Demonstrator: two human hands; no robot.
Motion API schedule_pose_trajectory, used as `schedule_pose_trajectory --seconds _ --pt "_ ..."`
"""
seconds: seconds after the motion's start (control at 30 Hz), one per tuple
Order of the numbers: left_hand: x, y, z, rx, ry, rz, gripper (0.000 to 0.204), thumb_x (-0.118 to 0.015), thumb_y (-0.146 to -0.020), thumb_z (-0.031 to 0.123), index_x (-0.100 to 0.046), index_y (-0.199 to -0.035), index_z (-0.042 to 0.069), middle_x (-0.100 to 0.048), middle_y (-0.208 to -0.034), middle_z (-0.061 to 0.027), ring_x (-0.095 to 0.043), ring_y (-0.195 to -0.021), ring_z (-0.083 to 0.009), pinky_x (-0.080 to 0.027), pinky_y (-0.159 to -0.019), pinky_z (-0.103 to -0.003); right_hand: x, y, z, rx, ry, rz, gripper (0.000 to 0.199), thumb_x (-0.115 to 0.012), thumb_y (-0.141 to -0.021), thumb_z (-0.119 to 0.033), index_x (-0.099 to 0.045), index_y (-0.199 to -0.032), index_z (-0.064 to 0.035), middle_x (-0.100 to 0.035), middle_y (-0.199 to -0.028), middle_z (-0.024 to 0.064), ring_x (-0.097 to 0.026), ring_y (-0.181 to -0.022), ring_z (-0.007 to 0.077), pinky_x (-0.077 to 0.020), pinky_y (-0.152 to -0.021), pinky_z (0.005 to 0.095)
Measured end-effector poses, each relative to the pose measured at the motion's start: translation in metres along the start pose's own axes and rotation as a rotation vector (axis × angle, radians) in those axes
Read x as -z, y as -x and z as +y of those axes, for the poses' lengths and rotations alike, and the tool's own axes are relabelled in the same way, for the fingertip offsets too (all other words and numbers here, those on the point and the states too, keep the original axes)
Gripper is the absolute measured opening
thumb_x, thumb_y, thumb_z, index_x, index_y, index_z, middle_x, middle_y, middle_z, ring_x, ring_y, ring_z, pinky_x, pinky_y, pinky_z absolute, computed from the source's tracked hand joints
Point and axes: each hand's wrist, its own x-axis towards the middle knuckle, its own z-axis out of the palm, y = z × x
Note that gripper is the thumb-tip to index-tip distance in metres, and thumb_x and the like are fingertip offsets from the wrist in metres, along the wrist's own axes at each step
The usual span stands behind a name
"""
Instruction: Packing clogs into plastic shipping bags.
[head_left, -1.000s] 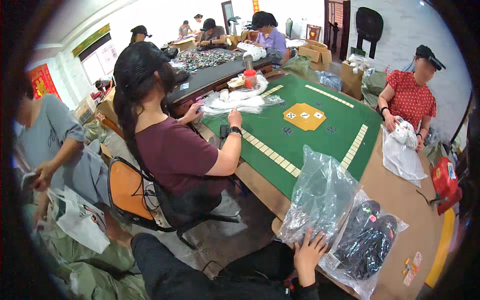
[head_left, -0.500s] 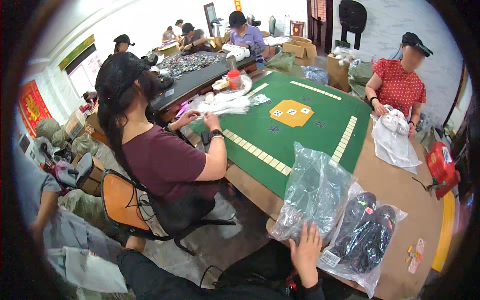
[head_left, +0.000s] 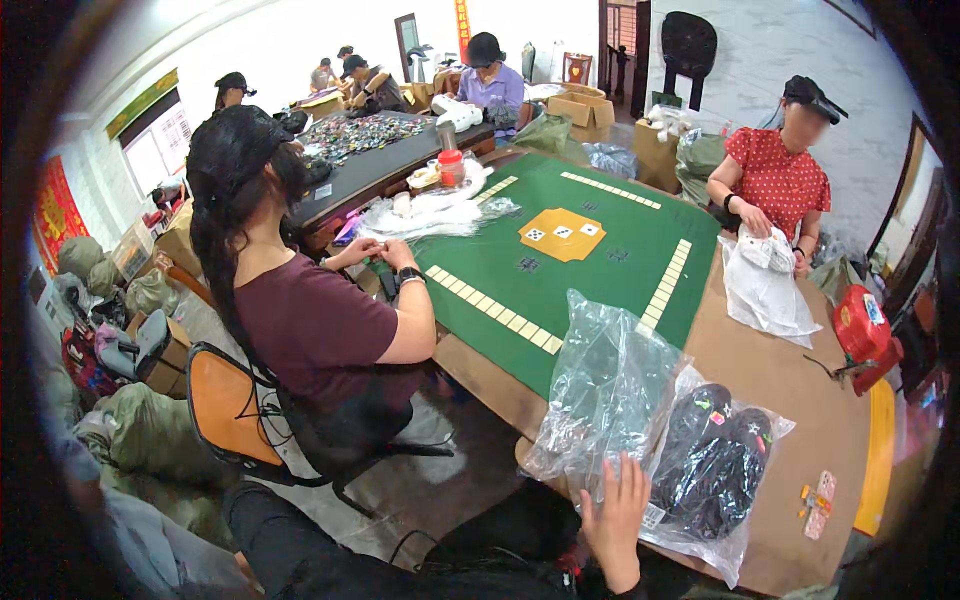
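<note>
1. Our right hand (head_left: 615,518) has its fingers straight and slightly apart, at the near edge of the clear bag (head_left: 603,388); we cannot tell whether they press it.
2. Just right of this bag are the packed dark shoes (head_left: 712,462).
3. Beyond the bag spreads the green mat (head_left: 478,252).

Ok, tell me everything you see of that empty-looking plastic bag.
The plastic bag is clear, glossy and wrinkled. It lies loosely spread, its far end over the near corner of the green mat, left of the bagged dark shoes. The right hand, fingers extended, overlaps its near edge; contact is hard to confirm.
</note>
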Motion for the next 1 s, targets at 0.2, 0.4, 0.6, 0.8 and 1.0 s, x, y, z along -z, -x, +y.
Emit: schedule_pose_trajectory --seconds 0.2,0.4,0.6,0.8,1.0 --pt "0.074 0.069 0.135 -0.553 0.092 0.340 0.020 -0.060 -0.086 0.019 -0.055 -0.096 0.002 -0.057 -0.088 -0.0131 -0.059 -0.080 -0.0278 -0.047 -0.071 -0.038 0.022 0.027 0.041 -0.183 0.208 0.135 0.065 -0.067 -0.077 -0.032 -0.043 -0.134 -0.0116 -0.028 -0.144 0.0237 -0.022 -0.133 0.0463 -0.0135 -0.106 0.0632" --pt "0.149 0.072 0.285 -1.181 -0.204 0.930 0.063 -0.066 -0.080 0.046 -0.046 -0.132 0.017 -0.041 -0.133 -0.0197 -0.035 -0.125 -0.0402 -0.028 -0.103 -0.054 0.023 0.038 0.053 -0.415 0.375 0.005 0.075 -0.067 -0.072 -0.050 -0.044 -0.136 -0.0189 -0.016 -0.149 0.0246 -0.010 -0.136 0.0482 -0.0057 -0.105 0.0665" --pt "0.124 0.020 0.351 -1.120 -0.529 0.835 0.064 -0.056 -0.080 0.061 -0.042 -0.137 0.034 -0.032 -0.141 -0.0249 -0.024 -0.129 -0.0532 -0.016 -0.101 -0.068 0.021 0.039 0.062 -0.401 0.364 0.086 0.069 -0.067 -0.074 -0.047 -0.047 -0.134 -0.0198 -0.024 -0.147 0.0227 -0.016 -0.136 0.0455 -0.0077 -0.107 0.0637" --pt "0.097 -0.007 0.388 -1.083 -0.604 0.762 0.062 -0.053 -0.084 0.056 -0.042 -0.138 0.026 -0.029 -0.145 -0.0218 -0.018 -0.133 -0.0522 -0.012 -0.104 -0.066 -0.009 0.040 0.071 -0.607 0.398 0.237 0.064 -0.066 -0.078 -0.034 -0.043 -0.136 -0.0228 -0.021 -0.148 0.0234 -0.014 -0.136 0.0484 -0.0079 -0.101 0.0715" --pt "0.101 -0.003 0.378 -1.029 -0.580 0.864 0.058 -0.057 -0.082 0.051 -0.049 -0.133 0.024 -0.031 -0.145 -0.0193 -0.022 -0.133 -0.0484 -0.013 -0.105 -0.065 -0.029 0.040 0.074 -0.478 0.365 0.382 0.061 -0.064 -0.081 -0.033 -0.041 -0.137 -0.0204 -0.025 -0.144 0.0228 -0.017 -0.132 0.0511 -0.0064 -0.098 0.0739"
